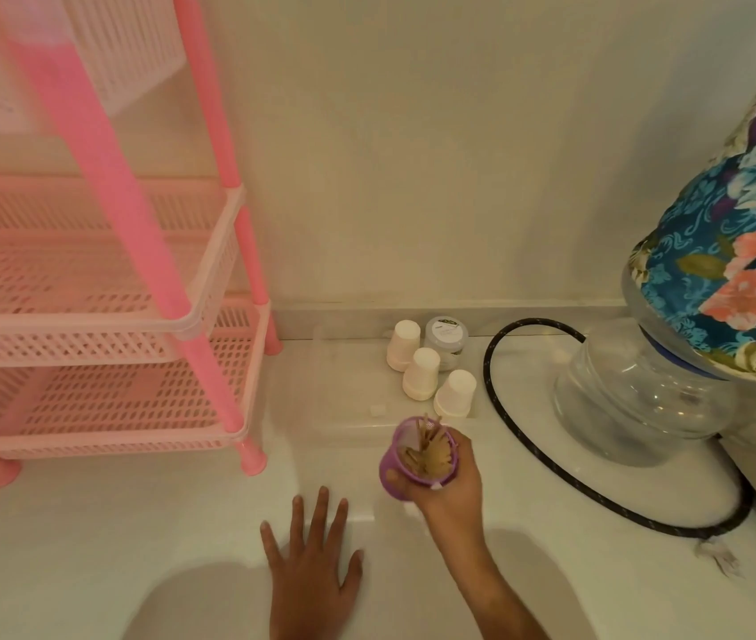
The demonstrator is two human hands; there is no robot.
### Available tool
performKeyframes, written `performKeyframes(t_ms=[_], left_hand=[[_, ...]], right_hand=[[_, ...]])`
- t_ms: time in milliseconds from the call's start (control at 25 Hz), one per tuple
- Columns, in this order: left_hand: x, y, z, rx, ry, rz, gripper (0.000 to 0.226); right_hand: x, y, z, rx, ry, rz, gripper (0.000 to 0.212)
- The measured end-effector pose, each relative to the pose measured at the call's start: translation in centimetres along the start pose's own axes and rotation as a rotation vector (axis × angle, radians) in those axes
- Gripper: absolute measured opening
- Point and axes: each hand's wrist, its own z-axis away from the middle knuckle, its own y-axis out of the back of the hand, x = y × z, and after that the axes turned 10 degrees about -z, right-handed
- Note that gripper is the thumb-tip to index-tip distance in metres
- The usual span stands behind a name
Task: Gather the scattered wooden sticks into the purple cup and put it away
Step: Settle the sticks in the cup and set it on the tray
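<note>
So here we've got our right hand (447, 489) wrapped around the purple cup (401, 459), fingers clamped on its side, thumb on the near wall. The cup is tilted a bit toward us and looks held just above the white worktop (90, 524), though we can't really tell if the base is touching. The sticks (427, 448) are all bunched inside it, tips poking past the rim.

Our left hand (314, 554) is flat on the worktop, fingers spread apart, holding nothing, just left of the cup hand.

Right behind the cup there's a clear tray (344, 385) with three upside-down white cups (421, 374) and a grey-lidded jar (446, 339) near the wall. Pink rack (104, 316) stands on the left, shelves bare as far as we can see. On the right, a big water bottle (634, 399) under a flowery cover (745, 233), with a black hose (500, 408) looping round its base.
</note>
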Motion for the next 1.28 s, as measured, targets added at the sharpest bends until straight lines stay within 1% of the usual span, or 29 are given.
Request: performKeyframes(t_ms=[120, 160, 240, 320, 440, 560, 680, 760, 1000, 1160, 1280], left_hand=[[0.2, -0.2, 0.3, 0.014, -0.013, -0.003, 0.076], [0.0, -0.2, 0.2, 0.028, -0.017, -0.009, 0.076], [-0.1, 0.0, -0.2, 0.043, -0.002, -0.008, 0.076], [0.3, 0.1, 0.1, 0.012, 0.007, 0.000, 0.075], [0.1, 0.1, 0.3, 0.015, -0.004, -0.006, 0.076], [0.1, 0.1, -0.1, 0.004, 0.004, -0.015, 0.076], [0.1, 0.1, 0.2, -0.012, -0.009, -0.036, 0.075], [0.0, 0.2, 0.3, -0.007, -0.016, -0.041, 0.075], [0.1, 0.5, 0.4, -0.016, -0.003, -0.066, 0.072], [-0.1, 0.1, 0.5, -0.023, -0.005, -0.059, 0.073], [-0.3, -0.3, 0.2, -0.022, -0.007, -0.043, 0.073]], right_hand=[[-1.0, -0.2, 0.5, -0.206, -0.009, 0.092, 0.082], [-1.3, 0.4, 0.7, -0.261, -0.016, 0.072, 0.081], [-1.8, 1.8, 0.7, -0.266, -0.003, 0.030, 0.090], [-1.8, 2.3, 0.6, -0.247, -0.007, -0.017, 0.093], [-2.0, 1.6, 1.1, -0.286, 0.017, 0.056, 0.094], [-1.4, 2.1, 1.2, -0.228, 0.018, 0.005, 0.102], [0.5, 1.9, 1.4, -0.147, -0.041, 0.036, 0.096], [2.1, 1.2, 2.0, -0.139, -0.098, 0.083, 0.091], [5.5, 1.6, 3.0, -0.083, -0.106, 0.112, 0.094], [4.8, 2.0, 3.3, -0.067, -0.082, 0.082, 0.093], [1.7, 2.3, 1.9, -0.007, -0.039, -0.017, 0.092]])
